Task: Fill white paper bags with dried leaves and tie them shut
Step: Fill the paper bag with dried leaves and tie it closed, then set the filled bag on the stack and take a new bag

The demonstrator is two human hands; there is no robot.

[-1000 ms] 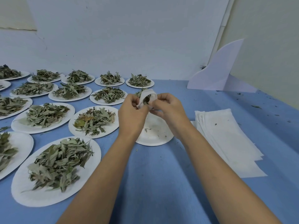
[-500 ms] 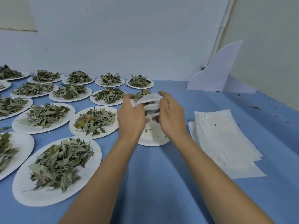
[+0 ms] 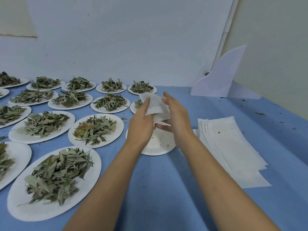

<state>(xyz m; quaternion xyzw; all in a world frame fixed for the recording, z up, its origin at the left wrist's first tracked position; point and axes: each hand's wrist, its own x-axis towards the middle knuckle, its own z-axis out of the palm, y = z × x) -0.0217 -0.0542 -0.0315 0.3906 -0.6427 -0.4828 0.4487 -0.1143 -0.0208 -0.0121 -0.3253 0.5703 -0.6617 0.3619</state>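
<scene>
While we work at a blue-covered table [image 3: 158, 189] set against a pale wall [image 3: 133, 39], paper plates [image 3: 50, 212] heaped with dried leaves [image 3: 56, 174] fill its left side. A stack of flat bags [image 3: 230, 147] lies to the right, near a leaning white board [image 3: 220, 77]. Our left hand [image 3: 141, 125] and right hand [image 3: 178, 119] both grip the white paper bag [image 3: 155, 105] above an empty plate [image 3: 160, 145]. We cannot see its contents, nor the fingers behind it. Half a second ago its mouth gaped between our hands; now its flat face turns toward us.
</scene>
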